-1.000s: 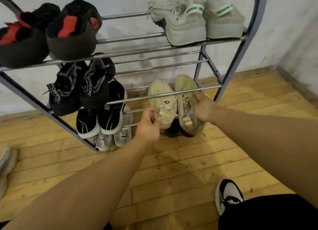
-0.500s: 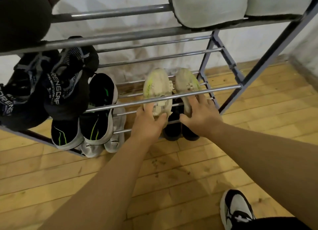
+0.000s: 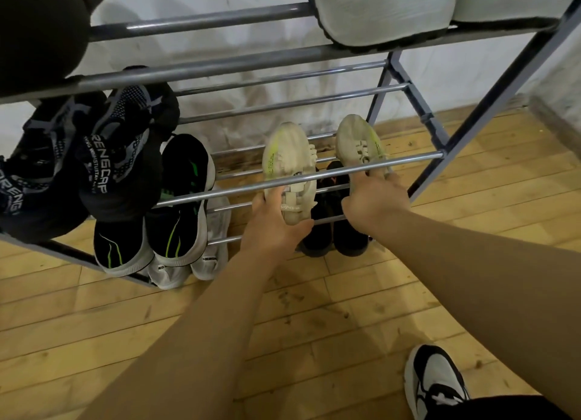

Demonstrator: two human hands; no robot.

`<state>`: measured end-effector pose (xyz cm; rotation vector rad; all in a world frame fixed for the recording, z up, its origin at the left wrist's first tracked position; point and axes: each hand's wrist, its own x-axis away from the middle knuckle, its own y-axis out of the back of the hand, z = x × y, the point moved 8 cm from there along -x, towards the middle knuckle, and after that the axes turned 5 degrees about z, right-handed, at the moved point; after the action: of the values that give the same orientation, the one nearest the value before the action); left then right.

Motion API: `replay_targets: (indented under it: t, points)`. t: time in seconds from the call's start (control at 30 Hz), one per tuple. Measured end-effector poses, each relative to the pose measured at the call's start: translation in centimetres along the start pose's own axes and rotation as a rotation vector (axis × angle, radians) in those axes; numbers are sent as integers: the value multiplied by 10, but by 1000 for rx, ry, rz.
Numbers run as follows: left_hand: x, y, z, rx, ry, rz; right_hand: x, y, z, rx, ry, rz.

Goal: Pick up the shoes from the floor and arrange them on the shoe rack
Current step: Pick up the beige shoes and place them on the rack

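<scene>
A grey metal shoe rack (image 3: 314, 175) with several tiers of bars stands against a white wall. My left hand (image 3: 273, 223) grips the heel of a cream shoe with a yellow-green stripe (image 3: 287, 158), which lies toes-first on a lower tier under the front bar. My right hand (image 3: 374, 201) holds the heel of the matching cream shoe (image 3: 358, 142) beside it on the same tier. Both shoes point toward the wall.
Black shoes with green lines (image 3: 176, 199) and white shoes (image 3: 213, 240) sit at lower left, a dark pair (image 3: 333, 231) under the cream ones. Black knit shoes (image 3: 119, 155) fill the middle tier, pale sneakers (image 3: 383, 10) the top. A black-and-white shoe (image 3: 434, 382) is on the wooden floor.
The camera has moved closer and lower. Both hands have pushed the cream shoes further back onto the lower tier, under the front bar.
</scene>
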<state>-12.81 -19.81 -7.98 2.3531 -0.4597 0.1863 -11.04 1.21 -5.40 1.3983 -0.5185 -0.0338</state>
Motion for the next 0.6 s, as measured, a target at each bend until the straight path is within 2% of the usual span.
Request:
replay_targets:
  t: [0.17, 0.37, 0.6]
  points:
    - [0, 3, -3, -34, -23, -38, 1, -4, 7, -4, 2, 2]
    - [-5, -2, -6, 25, 6, -39, 7, 10, -3, -124, 216, -108]
    - [-1, -30, -33, -46, -88, 128, 9, 9, -19, -291, 233, -162]
